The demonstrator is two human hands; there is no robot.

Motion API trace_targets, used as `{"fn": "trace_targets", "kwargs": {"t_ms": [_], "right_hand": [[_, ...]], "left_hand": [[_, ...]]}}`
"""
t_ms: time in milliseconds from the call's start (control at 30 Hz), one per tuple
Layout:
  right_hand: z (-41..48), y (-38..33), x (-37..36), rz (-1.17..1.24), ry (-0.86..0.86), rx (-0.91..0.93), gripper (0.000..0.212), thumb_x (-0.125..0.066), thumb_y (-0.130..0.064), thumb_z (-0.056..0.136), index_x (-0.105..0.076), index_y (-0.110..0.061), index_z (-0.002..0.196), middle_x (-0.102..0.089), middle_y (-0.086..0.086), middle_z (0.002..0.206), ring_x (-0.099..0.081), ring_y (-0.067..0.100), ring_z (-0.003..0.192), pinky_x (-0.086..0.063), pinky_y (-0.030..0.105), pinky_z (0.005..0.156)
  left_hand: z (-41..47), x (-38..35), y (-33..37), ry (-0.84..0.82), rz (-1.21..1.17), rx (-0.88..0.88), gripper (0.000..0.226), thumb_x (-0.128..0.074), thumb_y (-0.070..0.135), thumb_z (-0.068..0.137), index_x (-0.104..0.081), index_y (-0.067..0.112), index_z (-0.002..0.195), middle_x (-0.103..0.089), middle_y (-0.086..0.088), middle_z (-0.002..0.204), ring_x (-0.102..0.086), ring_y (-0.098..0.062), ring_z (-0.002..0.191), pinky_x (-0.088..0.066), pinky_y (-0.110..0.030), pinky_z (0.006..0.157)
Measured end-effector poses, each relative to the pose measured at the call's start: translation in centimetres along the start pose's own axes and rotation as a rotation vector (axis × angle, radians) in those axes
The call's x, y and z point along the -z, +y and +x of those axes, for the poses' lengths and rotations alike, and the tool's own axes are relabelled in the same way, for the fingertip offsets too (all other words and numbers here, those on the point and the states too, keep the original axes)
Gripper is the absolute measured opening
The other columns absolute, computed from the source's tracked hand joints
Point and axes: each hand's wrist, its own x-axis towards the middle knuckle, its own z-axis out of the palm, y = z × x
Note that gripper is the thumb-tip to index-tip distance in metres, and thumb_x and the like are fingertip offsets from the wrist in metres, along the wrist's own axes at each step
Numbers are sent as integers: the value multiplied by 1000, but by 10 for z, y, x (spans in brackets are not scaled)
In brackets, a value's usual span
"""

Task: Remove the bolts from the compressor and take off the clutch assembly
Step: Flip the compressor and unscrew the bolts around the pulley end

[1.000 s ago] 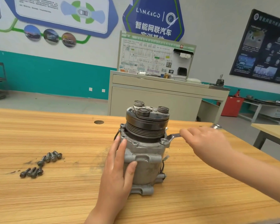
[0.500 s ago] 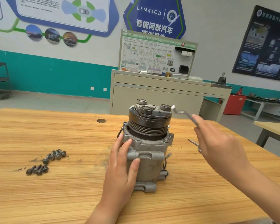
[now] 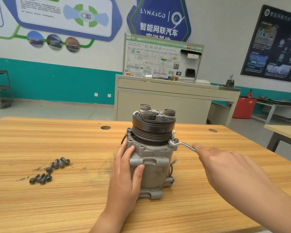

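Note:
A grey metal compressor (image 3: 154, 169) stands upright in the middle of the wooden table (image 3: 74, 199). Its black ribbed clutch assembly (image 3: 153, 125) sits on top. My left hand (image 3: 127, 170) wraps the left side of the compressor body. My right hand (image 3: 228, 167) holds the handle of a silver wrench (image 3: 181, 145), whose head sits on a bolt (image 3: 175, 140) at the right flange just under the pulley. Several dark loose bolts (image 3: 50, 169) lie on the table to the left.
A beige cabinet with a diagram panel (image 3: 171, 98) stands behind the table. Another table's corner (image 3: 286, 132) is at the right. A red bin (image 3: 244, 107) and a grey shelf rack (image 3: 0, 89) stand by the far wall.
My right hand lifted the wrench off the flange up beside the clutch, then brought it back down onto the right flange bolt. My left hand stayed on the compressor body.

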Motion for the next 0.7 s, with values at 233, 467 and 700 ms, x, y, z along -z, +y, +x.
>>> {"fn": "trace_targets", "kwargs": {"t_ms": [233, 467, 700], "right_hand": [[2, -9, 18, -89, -89, 58, 61, -33, 4, 88, -11, -13, 141, -22, -1, 67, -23, 13, 49, -17, 25, 42], [-2, -54, 22, -256, -149, -73, 55, -41, 2, 75, -37, 19, 128, -60, 19, 84, -49, 14, 51, -24, 18, 35], [-1, -22, 12, -254, -83, 168, 64, -37, 7, 83, -10, 11, 142, -44, 6, 81, -38, 9, 49, -15, 26, 35]], "left_hand": [[0, 2, 2, -27, -10, 40, 51, -23, 72, 87, -27, 44, 130, -21, 13, 147, -18, 1, 138, -12, -2, 105], [-1, 1, 2, -34, -15, 42, 45, -33, 56, 89, -25, 46, 131, -14, 24, 145, -13, 12, 135, -11, 0, 104], [0, 2, 3, -49, -27, 47, 44, -33, 53, 88, -23, 49, 131, -15, 24, 145, -12, 14, 135, -10, 1, 103]]}}
